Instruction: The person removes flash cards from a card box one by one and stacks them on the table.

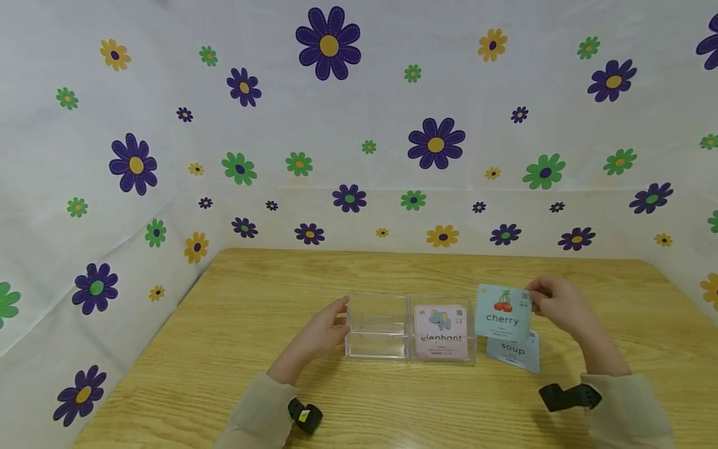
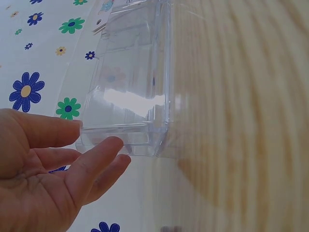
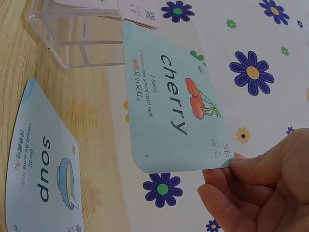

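My right hand (image 1: pixel 561 304) pinches a light blue cherry flashcard (image 1: pixel 503 312) by its upper right corner, between thumb and fingers. In the right wrist view the picture side of this cherry card (image 3: pixel 169 106) faces the camera. Below it a blue soup flashcard (image 1: pixel 513 353) lies on the table, partly covered by the cherry card in the head view. My left hand (image 1: pixel 321 330) is at the left end of a transparent two-compartment box (image 1: pixel 377 358); its fingertips (image 2: pixel 115 144) are right at the end wall, fairly straight. A pink elephant flashcard (image 1: pixel 440 346) stands in the box's right compartment.
The box and cards are on a wood-grain table (image 1: pixel 269 280). A white flower-print cloth (image 1: pixel 370 106) hangs behind the table and along its sides. Black wrist cameras (image 1: pixel 569 397) are strapped over both sleeves.
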The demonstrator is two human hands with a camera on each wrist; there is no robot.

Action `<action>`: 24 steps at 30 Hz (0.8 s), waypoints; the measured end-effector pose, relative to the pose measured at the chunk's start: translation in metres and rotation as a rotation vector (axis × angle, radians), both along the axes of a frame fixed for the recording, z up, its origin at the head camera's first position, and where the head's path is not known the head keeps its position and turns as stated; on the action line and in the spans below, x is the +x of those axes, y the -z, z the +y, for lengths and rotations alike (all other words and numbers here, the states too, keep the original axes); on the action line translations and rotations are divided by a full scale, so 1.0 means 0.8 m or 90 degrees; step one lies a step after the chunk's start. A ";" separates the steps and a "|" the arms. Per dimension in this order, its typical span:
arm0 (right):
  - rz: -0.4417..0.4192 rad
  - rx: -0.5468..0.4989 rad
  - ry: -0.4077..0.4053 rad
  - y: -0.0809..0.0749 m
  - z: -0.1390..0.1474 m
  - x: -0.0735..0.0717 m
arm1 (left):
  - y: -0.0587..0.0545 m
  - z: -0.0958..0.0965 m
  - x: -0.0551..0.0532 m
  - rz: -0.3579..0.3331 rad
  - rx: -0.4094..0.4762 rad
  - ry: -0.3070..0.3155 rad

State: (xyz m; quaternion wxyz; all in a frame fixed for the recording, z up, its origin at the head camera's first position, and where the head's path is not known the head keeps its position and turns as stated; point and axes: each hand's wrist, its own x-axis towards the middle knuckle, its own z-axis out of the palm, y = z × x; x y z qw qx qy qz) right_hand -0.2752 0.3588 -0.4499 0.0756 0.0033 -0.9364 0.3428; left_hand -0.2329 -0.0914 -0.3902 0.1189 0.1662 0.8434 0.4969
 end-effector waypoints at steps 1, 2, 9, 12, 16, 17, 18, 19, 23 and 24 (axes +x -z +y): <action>-0.003 0.000 -0.004 0.001 0.002 -0.001 | 0.000 0.000 0.000 0.001 0.000 0.000; -0.007 0.000 -0.005 0.001 0.004 -0.001 | 0.000 0.000 0.000 0.001 0.002 0.002; -0.017 -0.003 -0.010 0.004 0.015 -0.001 | 0.000 0.001 0.000 0.002 -0.004 -0.002; -0.019 -0.007 -0.012 0.004 0.018 -0.002 | -0.001 0.001 0.000 -0.001 -0.007 -0.006; -0.025 -0.002 -0.015 -0.001 0.019 0.002 | -0.002 0.001 0.000 -0.001 -0.008 -0.006; -0.032 -0.007 -0.017 -0.007 0.016 0.006 | -0.001 0.001 0.001 0.000 -0.009 -0.005; -0.040 -0.011 -0.018 -0.016 0.012 0.011 | -0.001 0.001 0.001 0.001 -0.010 -0.005; -0.050 -0.020 -0.023 -0.026 0.006 0.018 | -0.002 0.001 0.001 0.001 -0.011 -0.005; -0.086 -0.054 -0.023 -0.080 -0.030 0.053 | -0.001 0.001 0.000 0.002 -0.011 -0.006; -0.090 -0.056 -0.024 -0.091 -0.037 0.060 | -0.001 0.001 0.000 0.003 -0.011 -0.006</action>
